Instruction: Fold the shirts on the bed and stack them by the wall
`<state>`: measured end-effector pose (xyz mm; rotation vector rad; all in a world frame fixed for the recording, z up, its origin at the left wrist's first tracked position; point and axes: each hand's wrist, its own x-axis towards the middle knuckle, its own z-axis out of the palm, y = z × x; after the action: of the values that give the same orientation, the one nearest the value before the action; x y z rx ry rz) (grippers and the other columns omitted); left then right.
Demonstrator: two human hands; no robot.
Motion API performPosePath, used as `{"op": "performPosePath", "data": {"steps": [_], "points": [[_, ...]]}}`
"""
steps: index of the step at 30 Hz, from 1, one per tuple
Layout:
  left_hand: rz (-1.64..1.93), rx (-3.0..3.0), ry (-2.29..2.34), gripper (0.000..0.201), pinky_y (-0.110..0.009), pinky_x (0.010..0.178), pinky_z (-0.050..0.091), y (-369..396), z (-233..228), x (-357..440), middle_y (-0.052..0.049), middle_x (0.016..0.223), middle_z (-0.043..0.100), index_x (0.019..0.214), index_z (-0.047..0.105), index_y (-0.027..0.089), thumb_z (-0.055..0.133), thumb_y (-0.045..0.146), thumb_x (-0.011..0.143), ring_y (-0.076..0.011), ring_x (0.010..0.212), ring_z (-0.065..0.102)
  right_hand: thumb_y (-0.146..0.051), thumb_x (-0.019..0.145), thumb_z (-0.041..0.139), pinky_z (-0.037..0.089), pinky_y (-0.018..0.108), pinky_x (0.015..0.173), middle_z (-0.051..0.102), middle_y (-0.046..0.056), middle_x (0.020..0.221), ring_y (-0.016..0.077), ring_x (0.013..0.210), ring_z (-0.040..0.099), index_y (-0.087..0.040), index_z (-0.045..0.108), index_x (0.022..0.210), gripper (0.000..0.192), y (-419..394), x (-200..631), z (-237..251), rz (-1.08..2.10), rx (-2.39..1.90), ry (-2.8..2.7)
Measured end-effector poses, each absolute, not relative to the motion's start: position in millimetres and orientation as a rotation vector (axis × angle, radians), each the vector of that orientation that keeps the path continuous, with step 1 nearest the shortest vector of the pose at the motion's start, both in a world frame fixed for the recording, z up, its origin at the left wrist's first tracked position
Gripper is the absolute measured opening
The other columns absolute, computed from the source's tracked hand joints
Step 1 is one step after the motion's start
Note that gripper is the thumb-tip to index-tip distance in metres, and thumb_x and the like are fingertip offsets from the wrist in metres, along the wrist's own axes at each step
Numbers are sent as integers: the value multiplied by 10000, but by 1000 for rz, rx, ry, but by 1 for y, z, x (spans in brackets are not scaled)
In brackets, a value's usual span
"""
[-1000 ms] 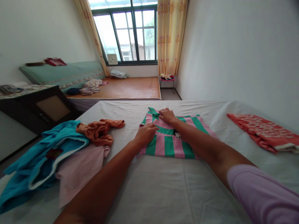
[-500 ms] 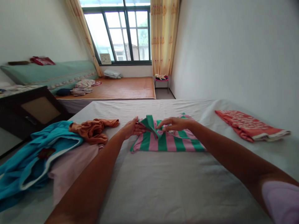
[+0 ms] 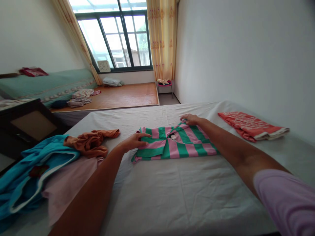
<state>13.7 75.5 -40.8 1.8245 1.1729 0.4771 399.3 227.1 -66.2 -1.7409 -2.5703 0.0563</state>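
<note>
Head view, looking forward and down at a shirt [image 3: 177, 149] with pink and green stripes. Lying mostly flat on a white sheet [image 3: 157, 193], near the middle of the scene, with a small black-and-white label [image 3: 173, 137] inside the neck opening. Touched near its left end by the left hand [image 3: 134, 142], with thumb and fingers parted and pointing inward over the stripes. Touched at its far edge by the right hand [image 3: 192, 119], with fingers bent down to the fabric; cannot tell if pinching it. On the right arm, a lilac sleeve [image 3: 283, 196].

To the right, apart from the shirt on the same sheet, a folded red cloth [image 3: 248, 126] with white patterning. To the left, bunched and touching one another, a brown top [image 3: 90, 143], a blue garment [image 3: 23, 175] and a pink cloth [image 3: 66, 183].

Farther left, a dark cabinet [image 3: 36, 123]. Beyond, a brown mat [image 3: 128, 95] on another bed, and a stool [image 3: 165, 84] bearing a doll [image 3: 164, 81]. At the back, a square clock [image 3: 103, 66] before a window [image 3: 115, 41], between yellow curtains [image 3: 161, 36].
</note>
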Motion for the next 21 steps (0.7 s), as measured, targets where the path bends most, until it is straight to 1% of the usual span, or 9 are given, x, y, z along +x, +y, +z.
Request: {"op": "performPosePath", "data": {"steps": [2,4,6,8,11,14,16,18,21], "points": [[509,1783,1179,596,-211,517,307,77,-46,13,33,670,494,1222,659,158,734,439,702,-99,593,403,-208,757,603,456,465,924,659,47,1255,276,1140,582,-267,700,1068,331,225,400,-60,77,-1780,-2611],[575,1722,1183,622,-209,517,310,79,-50,14,19,711,532,1232,649,150,751,439,691,-97,596,415,-257,755,614,442,479,909,696,59,1147,281,1065,605,-243,700,999,259,221,408,-48,14,-1787,-2588],[642,1652,1166,657,-208,535,340,80,-50,14,-13,806,587,1257,629,146,769,432,682,-103,632,458,-278,767,601,427,467,909,703,62,1074,275,1025,608,-235,683,1011,261,210,423,-34,-106,-1710,-2503],[682,1576,1134,692,-209,561,376,80,-47,13,-48,917,620,1293,599,148,780,421,684,-113,681,501,-267,777,580,420,430,914,695,66,1035,261,1016,600,-227,664,1065,303,193,442,-22,-194,-1556,-2378],[649,1512,1089,718,-206,570,405,78,-40,8,-64,998,629,1332,564,168,788,407,694,-113,702,531,-221,765,573,439,349,883,684,71,995,227,972,603,-210,674,1070,321,159,471,-16,-120,-1371,-2329],[534,1526,1091,731,-186,516,396,74,-34,3,-34,915,624,1358,549,210,789,422,701,-92,631,515,-231,761,598,480,300,789,691,67,932,203,856,628,-207,719,939,217,127,492,-26,131,-1394,-2455],[438,1523,1098,751,-173,466,382,70,-29,3,-3,838,597,1407,500,257,763,454,731,-76,567,486,-204,753,602,493,284,745,704,56,920,186,785,642,-213,737,896,197,114,498,-37,242,-1478,-2503],[328,1532,1079,750,-169,434,383,66,-24,6,12,796,575,1439,461,295,734,475,763,-75,540,485,-132,749,567,494,277,769,715,48,955,177,794,656,-219,747,910,257,109,499,-43,241,-1552,-2492],[219,1586,1024,691,-170,416,392,62,-21,13,23,700,550,1401,523,277,726,482,774,-79,511,482,-83,782,499,483,290,861,722,50,1023,189,903,663,-218,741,989,346,114,488,-44,161,-1593,-2441]]}}
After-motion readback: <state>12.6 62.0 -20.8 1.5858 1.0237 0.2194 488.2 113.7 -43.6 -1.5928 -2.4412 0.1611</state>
